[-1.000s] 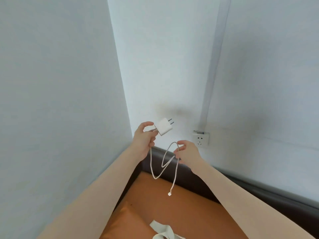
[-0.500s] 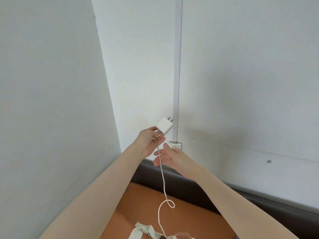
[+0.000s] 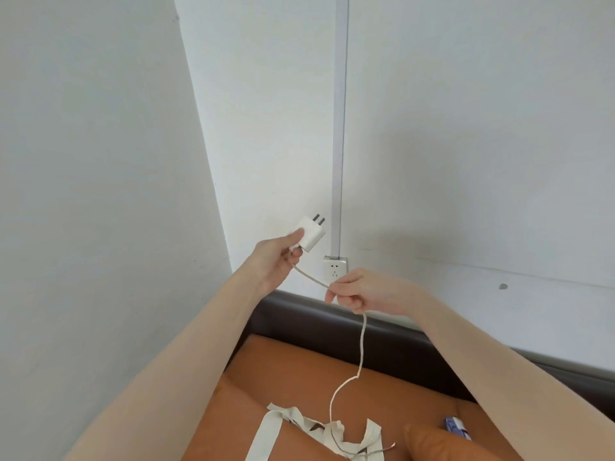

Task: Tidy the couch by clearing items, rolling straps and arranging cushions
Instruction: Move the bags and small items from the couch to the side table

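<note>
Orange couch [image 3: 293, 367] in white-walled corner, socket [image 3: 334, 269] above; left hand [image 3: 278, 261] grips charger [image 3: 310, 236], right hand [image 3: 361, 292] fingers pinch cable [image 3: 362, 344].

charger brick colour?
White, with dark prongs; the charger brick in the left hand shows only in the head view.

Charger [image 3: 310, 237] and cable [image 3: 361, 347] in both hands [image 3: 357, 292]
</note>
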